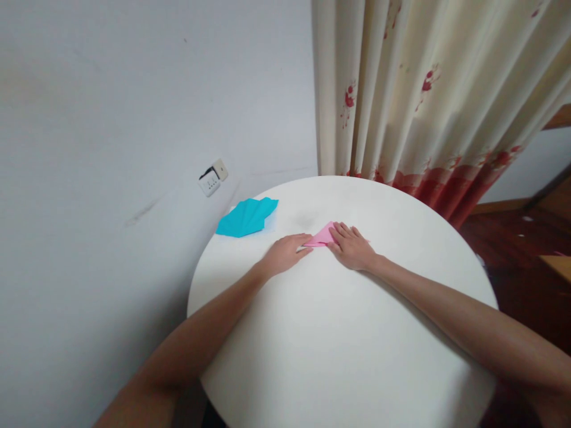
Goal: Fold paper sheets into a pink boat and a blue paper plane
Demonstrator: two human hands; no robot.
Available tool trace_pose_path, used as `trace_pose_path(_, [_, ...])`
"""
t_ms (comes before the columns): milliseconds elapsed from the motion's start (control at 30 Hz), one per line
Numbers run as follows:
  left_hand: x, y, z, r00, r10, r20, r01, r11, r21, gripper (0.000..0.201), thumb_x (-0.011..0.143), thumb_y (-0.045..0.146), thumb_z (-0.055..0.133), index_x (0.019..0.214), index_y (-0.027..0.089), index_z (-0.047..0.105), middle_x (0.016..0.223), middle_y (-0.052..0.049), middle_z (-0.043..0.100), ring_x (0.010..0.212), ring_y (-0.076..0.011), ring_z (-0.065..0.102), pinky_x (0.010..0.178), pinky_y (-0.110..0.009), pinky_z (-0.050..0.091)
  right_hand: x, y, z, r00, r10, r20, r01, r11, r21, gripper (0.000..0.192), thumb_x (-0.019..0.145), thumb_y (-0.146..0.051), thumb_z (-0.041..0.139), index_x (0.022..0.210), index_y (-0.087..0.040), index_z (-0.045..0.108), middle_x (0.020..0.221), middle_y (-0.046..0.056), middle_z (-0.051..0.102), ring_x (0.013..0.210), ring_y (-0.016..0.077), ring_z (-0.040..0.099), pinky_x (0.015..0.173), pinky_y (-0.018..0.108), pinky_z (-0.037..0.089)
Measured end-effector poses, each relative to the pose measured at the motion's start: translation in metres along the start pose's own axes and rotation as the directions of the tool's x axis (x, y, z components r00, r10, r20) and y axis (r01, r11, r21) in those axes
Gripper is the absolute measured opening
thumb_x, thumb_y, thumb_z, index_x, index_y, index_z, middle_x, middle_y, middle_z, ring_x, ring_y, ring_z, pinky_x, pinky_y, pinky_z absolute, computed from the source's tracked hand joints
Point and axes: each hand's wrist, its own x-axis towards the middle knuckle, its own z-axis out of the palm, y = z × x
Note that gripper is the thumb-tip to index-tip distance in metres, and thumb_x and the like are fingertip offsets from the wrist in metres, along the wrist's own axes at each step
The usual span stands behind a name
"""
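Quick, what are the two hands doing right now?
Left hand: open, fingertips pressing the left tip of the pink folded paper.
Right hand: open, lying flat on the paper's right side.

Folded paper point(321, 236) under the hands: pale pink, plain, no print. Second folded paper point(247, 217) near the wall: bright turquoise, plain, with a paler blue-white sheet point(270, 223) showing at its edge. Counter point(339, 333): round, flat white, a faint grey smudge near the far side. Wall point(134, 119): pale grey-white, a few dark scuffs. Socket plate point(213, 177): white and cream. Curtain point(428, 95): cream, scattered red flower motifs, red band along the hem. Floor point(513, 238): dark reddish-brown wood.
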Motion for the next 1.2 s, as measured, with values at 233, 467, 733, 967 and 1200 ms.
trace_pose_path(233, [0.004, 0.004, 0.019, 0.997, 0.076, 0.014, -0.077, 0.994, 0.077, 0.050, 0.101, 0.049, 0.046, 0.144, 0.024, 0.052, 0.149, -0.002, 0.052, 0.141, -0.0198, 0.044, 0.120, -0.034, 0.031, -0.001, -0.001, -0.003, 0.999, -0.047, -0.026, 0.048, 0.998, 0.036, 0.064, 0.104, -0.050, 0.022, 0.152, -0.010, 0.038, 0.161, 0.017, 0.029, 0.150, 0.0305, 0.024, 0.119, 0.054, 0.024])
trace_pose_path(467, [0.005, -0.003, 0.017, 0.997, 0.073, 0.016, -0.074, 0.992, 0.098, 0.045, 0.103, 0.045, 0.041, 0.140, 0.024, 0.056, 0.145, -0.003, 0.056, 0.137, -0.0195, 0.049, 0.118, -0.034, 0.035, -0.001, 0.002, -0.005, 0.988, -0.156, -0.014, 0.157, 0.981, 0.117, 0.065, 0.102, -0.051, 0.034, 0.155, -0.014, 0.034, 0.161, 0.015, 0.031, 0.149, 0.0286, 0.028, 0.120, 0.049, 0.026])
trace_pose_path(733, [0.004, -0.007, 0.016, 0.999, 0.031, -0.016, -0.029, 0.997, 0.077, 0.042, 0.101, 0.039, 0.046, 0.138, 0.023, 0.059, 0.143, -0.003, 0.058, 0.134, -0.0205, 0.052, 0.115, -0.034, 0.038, 0.001, 0.014, -0.007, 0.980, -0.192, -0.050, 0.198, 0.964, 0.180, 0.060, 0.098, -0.040, 0.045, 0.151, -0.013, 0.041, 0.158, 0.014, 0.038, 0.146, 0.0266, 0.035, 0.120, 0.044, 0.029])
trace_pose_path(967, [0.004, -0.002, 0.012, 0.999, -0.015, -0.039, 0.015, 1.000, 0.011, 0.041, 0.100, 0.040, 0.046, 0.134, 0.023, 0.063, 0.139, -0.002, 0.061, 0.132, -0.0203, 0.055, 0.114, -0.033, 0.040, 0.002, 0.018, -0.004, 0.973, -0.210, -0.094, 0.225, 0.955, 0.194, 0.052, 0.100, -0.035, 0.041, 0.148, -0.014, 0.046, 0.154, 0.014, 0.043, 0.144, 0.0247, 0.039, 0.119, 0.044, 0.032])
trace_pose_path(1200, [0.004, 0.002, 0.009, 0.998, -0.036, -0.044, 0.036, 0.999, 0.003, 0.041, 0.103, 0.038, 0.039, 0.134, 0.026, 0.063, 0.139, 0.001, 0.062, 0.132, -0.0193, 0.055, 0.113, -0.033, 0.040, 0.002, 0.018, -0.003, 0.972, -0.206, -0.113, 0.228, 0.946, 0.229, 0.052, 0.103, -0.037, 0.035, 0.147, -0.012, 0.048, 0.153, 0.013, 0.046, 0.143, 0.0227, 0.041, 0.120, 0.041, 0.031])
